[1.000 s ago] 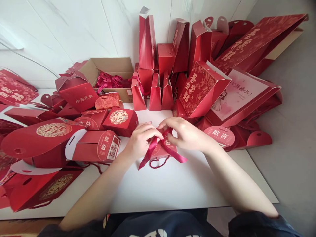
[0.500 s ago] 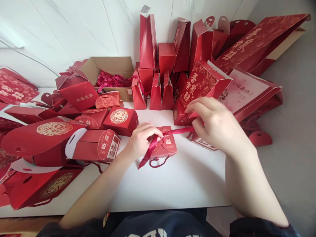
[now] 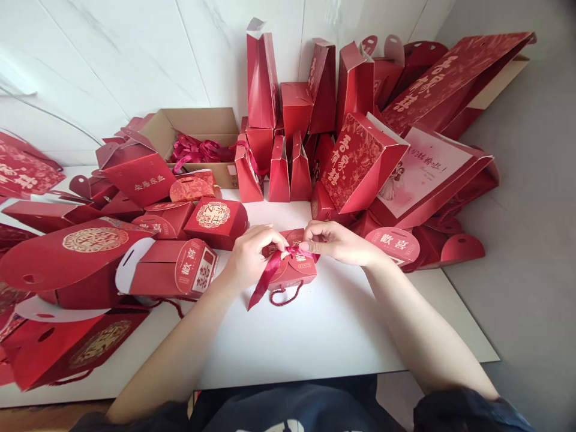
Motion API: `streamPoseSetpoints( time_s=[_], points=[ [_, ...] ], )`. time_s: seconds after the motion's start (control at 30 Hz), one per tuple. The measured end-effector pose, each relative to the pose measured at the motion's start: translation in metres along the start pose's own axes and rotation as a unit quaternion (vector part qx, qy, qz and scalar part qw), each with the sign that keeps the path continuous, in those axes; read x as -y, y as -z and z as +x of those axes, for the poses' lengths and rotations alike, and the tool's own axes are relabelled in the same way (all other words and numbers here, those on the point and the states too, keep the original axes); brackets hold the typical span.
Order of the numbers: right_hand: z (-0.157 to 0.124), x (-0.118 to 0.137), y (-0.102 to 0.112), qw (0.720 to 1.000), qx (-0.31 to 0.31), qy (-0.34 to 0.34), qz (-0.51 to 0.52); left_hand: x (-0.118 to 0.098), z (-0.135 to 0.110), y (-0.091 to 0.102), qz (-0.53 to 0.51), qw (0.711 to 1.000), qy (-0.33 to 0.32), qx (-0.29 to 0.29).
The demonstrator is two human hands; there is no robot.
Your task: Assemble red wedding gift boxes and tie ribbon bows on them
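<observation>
A small red gift box (image 3: 291,273) lies on the white table in front of me, with a twisted cord handle (image 3: 287,298) at its near side. Across its top runs a dark red ribbon (image 3: 265,281), one tail hanging down to the left. My left hand (image 3: 252,252) pinches the ribbon at the box's left side. From the right, my right hand (image 3: 335,241) grips the same ribbon between thumb and forefinger, close to the left fingertips. The fingers partly hide the crossing of the ribbon and the top of the box.
Red gift boxes (image 3: 166,267) are piled on the left. A cardboard carton (image 3: 198,120) of loose ribbons stands at the back. Tall red boxes (image 3: 261,84) line the wall, and more boxes and bags (image 3: 364,162) crowd the right. The white table (image 3: 333,336) ends near my body.
My right hand has come down and left from above the right-hand boxes to the ribbon over the small box. The left hand keeps its pinch. The view has shifted slightly.
</observation>
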State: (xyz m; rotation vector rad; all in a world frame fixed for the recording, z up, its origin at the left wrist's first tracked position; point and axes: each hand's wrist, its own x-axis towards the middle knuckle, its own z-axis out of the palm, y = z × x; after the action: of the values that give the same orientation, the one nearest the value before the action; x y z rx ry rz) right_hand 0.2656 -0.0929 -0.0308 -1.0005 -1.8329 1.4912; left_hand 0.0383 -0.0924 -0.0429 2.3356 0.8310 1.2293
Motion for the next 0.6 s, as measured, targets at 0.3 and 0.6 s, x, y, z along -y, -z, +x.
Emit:
streamPoseSetpoints(
  time_s=[0.3,0.6],
  points=[
    [-0.002,0.0,-0.001,0.999,-0.025,0.013,-0.032,-0.005,-0.006,0.024,-0.022,0.997,0.054,0.04],
    [-0.004,0.002,-0.002,1.0,-0.024,-0.002,0.012,-0.011,-0.013,0.036,-0.065,0.979,0.177,0.083]
  ],
)
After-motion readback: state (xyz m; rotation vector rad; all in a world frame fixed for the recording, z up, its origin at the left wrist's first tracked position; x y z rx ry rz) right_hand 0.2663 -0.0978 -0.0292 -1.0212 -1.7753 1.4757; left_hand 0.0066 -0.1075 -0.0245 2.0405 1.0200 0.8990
